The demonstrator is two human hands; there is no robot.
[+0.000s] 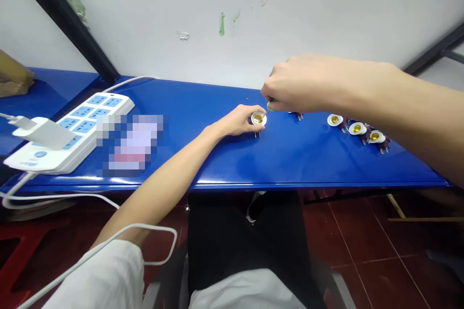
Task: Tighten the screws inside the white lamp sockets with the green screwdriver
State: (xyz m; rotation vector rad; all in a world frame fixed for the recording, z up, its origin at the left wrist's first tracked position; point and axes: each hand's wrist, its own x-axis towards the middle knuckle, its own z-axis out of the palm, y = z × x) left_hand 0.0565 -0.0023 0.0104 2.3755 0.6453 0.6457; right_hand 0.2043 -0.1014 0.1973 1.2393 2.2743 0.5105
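Observation:
My left hand [242,119] is closed around a plug-in lamp socket [259,118] on the blue tabletop. The socket has a white rim, a brassy inside and two metal prongs that point toward me. My right hand [286,88], closed in a fist, grips a screwdriver [268,106] with a bit of green handle showing. Its thin metal shaft slants down to the left into the socket's opening. To the right lie several similar lamp sockets [357,129], and another is partly hidden beneath my right forearm.
A white power strip [68,125] with a charger [41,133] stands at the left, near a pixelated flat object [134,147]. A white cable [145,226] loops across my left arm. Behind the blue table [217,164] rises a white wall [163,5].

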